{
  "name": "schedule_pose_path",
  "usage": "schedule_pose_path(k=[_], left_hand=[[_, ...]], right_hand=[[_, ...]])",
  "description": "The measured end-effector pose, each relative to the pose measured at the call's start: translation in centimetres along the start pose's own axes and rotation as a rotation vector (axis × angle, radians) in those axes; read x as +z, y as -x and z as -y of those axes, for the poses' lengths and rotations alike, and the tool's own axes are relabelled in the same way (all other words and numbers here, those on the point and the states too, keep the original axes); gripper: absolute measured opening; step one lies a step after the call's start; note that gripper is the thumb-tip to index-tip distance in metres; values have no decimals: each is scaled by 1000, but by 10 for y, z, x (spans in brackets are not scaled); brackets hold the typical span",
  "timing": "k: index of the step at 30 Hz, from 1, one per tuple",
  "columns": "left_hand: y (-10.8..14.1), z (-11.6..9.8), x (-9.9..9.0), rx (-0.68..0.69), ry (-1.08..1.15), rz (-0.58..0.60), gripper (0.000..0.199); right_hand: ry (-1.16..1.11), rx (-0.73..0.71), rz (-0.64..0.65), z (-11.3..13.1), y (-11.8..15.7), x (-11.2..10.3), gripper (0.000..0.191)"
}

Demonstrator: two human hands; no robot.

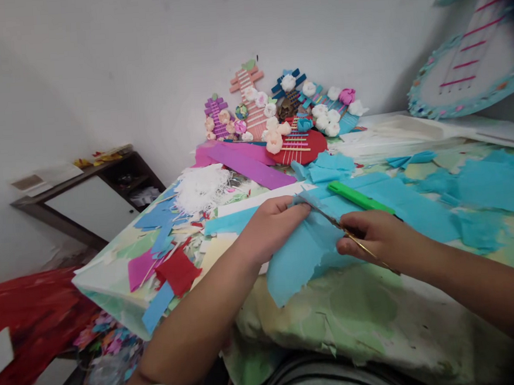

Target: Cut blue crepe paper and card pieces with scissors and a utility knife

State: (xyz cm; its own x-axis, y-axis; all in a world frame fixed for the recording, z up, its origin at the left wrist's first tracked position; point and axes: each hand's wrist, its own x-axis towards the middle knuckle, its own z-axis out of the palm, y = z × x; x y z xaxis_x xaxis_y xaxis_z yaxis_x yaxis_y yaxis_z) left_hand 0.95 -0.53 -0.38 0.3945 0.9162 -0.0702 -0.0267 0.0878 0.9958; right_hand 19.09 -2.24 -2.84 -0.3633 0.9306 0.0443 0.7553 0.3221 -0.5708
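Note:
Thin blue paper [299,254] hangs over the near table edge, its upper part pinched between the thumb and fingers of my left hand [274,223]. My right hand [372,237] is closed round the gold handles of a pair of scissors [326,214]. The scissor blades point up and left, against the paper beside my left thumb. A green utility knife [358,197] lies just behind my right hand, on flat blue paper sheets [411,205].
Decorated paper instruments [251,111] lean on the wall behind the table. White shredded paper [204,187], red scraps [181,269] and magenta scraps lie at left on the green tablecloth [366,308]. A large blue-rimmed instrument [464,78] stands back right. A low cabinet [94,204] is at left.

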Motion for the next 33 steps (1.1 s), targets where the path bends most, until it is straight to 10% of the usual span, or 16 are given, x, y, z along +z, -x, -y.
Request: schedule_pose_path(k=[19,33], left_hand=[[2,0,7,-27,-64,3,14],[-53,-20,46,30,-97,165,10]], right_hand=[[-47,-114,-62,-9,4,5,41],[-294,253,-207,-20,19,-23,42]])
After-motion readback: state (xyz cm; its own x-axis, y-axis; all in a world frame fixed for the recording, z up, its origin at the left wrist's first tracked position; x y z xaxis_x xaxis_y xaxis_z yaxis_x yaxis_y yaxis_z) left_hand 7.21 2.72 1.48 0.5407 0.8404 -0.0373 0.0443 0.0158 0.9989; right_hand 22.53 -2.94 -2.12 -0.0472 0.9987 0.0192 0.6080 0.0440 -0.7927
